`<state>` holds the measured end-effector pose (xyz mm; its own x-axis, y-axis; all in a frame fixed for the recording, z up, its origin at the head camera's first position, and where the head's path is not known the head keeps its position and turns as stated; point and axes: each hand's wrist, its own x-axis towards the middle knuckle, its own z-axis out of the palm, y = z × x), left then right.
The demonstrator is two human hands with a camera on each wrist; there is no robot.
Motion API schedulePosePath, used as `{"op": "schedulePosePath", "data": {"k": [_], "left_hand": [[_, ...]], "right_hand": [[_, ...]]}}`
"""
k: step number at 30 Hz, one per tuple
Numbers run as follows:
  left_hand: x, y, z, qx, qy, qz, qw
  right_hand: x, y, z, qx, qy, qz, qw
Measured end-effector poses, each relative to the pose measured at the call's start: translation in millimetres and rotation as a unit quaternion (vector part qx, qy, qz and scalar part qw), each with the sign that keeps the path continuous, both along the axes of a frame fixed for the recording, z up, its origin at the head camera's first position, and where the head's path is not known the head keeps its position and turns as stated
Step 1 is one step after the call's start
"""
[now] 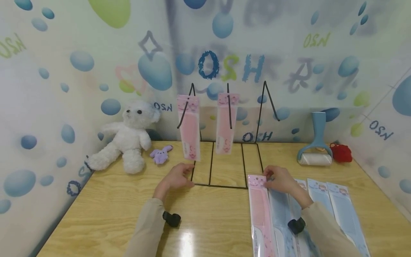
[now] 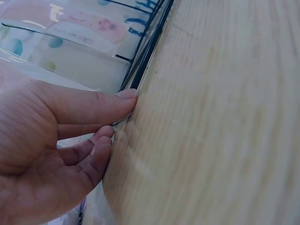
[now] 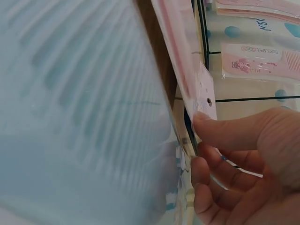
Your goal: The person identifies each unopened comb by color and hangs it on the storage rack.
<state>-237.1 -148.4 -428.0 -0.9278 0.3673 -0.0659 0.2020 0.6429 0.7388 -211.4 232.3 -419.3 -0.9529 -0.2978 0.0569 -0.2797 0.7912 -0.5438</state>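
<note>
By the rack (image 1: 224, 186), left hand (image 1: 174, 177) loose; pink packet (image 1: 260, 208), bottom cropped, in right hand (image 1: 283, 181).

Soft, even light fills the head view, brightening the wall (image 1: 19, 117) and the table (image 1: 109, 214), with one small white glare on the near middle of the table. A grey shaded band runs down the far wall, and its edges look stretched. The left wrist view is dimmer and greyish, the table grain soft, with white glints on a pink packet (image 2: 89, 26). In the right wrist view, the blue comb (image 3: 89, 112) on the left is blurred; the right hand (image 3: 243, 164) looks sharper.
</note>
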Motion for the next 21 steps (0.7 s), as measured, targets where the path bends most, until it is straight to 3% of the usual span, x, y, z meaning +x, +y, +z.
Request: {"op": "schedulePosePath", "data": {"k": [13,21], "left_hand": [[-0.9,-0.1,0.6,-0.012,0.006,-0.008,0.9999],[-0.2,-1.1,-0.5,-0.015,0.012,-0.008,0.9998]], "right_hand": [[4.4,-1.8,8.5,-0.035,-0.001,-0.023,0.999],[5.8,-11.1,20.0,-0.073,0.045,-0.013,0.996]]}}
